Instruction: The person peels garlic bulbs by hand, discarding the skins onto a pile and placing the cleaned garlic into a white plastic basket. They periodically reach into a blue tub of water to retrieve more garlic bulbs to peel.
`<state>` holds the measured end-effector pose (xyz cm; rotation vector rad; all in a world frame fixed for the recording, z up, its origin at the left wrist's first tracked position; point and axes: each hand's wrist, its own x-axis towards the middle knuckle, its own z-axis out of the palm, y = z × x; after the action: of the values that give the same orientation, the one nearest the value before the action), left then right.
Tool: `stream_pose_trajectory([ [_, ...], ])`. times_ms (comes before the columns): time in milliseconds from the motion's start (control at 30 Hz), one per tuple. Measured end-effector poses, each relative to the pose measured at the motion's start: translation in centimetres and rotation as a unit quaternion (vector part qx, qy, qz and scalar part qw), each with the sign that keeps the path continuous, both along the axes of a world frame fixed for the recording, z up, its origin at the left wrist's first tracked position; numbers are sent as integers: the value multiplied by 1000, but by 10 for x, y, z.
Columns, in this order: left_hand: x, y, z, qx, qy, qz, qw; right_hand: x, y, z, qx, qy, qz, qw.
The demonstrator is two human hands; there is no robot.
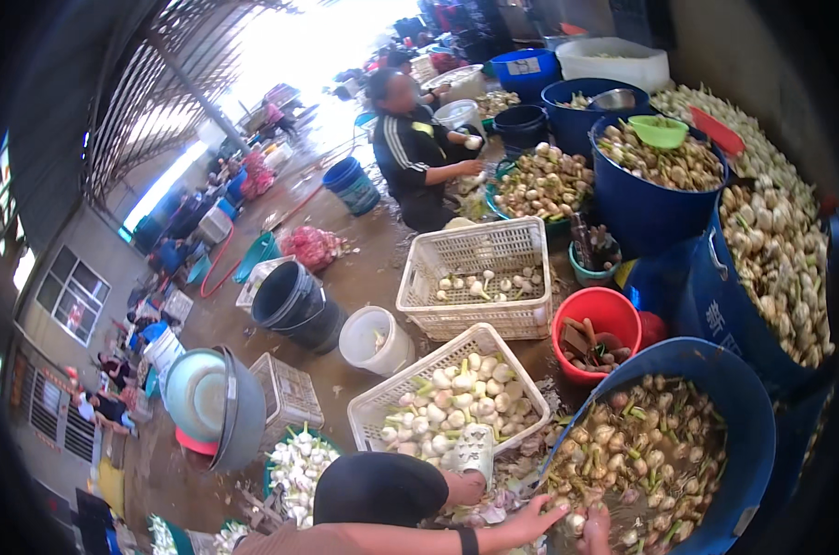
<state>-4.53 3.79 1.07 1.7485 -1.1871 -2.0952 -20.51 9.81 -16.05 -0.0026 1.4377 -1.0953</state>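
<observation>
At the lower right, my left hand (528, 524), with a dark band on its wrist, reaches to the near rim of a large blue tub (754, 421). Its fingers are stretched toward a pale garlic bulb (575, 524). My right hand (598, 532) is beside that bulb, fingers closed against it; the grip is partly hidden. Muddy-looking garlic bulbs (655, 444) fill much of the tub, with brown water among them. Left of the tub, cleaner white bulbs (456, 398) lie in a cream plastic crate (368, 435), close to my bent knee.
A second cream crate (428, 310) holds a few bulbs. Around it stand a red bucket (634, 324), a white bucket (355, 347) and a dark bucket (294, 310). Tall blue barrels (655, 208) of garlic line the right. A co-worker (410, 153) sits beyond. The floor (382, 250) looks wet.
</observation>
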Motion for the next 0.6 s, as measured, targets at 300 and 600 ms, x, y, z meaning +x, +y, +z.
stream_pose_trajectory([
  [300, 26, -32, 77, -200, -46, -195, 959, 73, -7, 256, -228, 576, 366, 694],
  [600, 44, -11, 52, -95, 144, -161, 972, 98, 32, 246, -50, 364, 270, 890],
])
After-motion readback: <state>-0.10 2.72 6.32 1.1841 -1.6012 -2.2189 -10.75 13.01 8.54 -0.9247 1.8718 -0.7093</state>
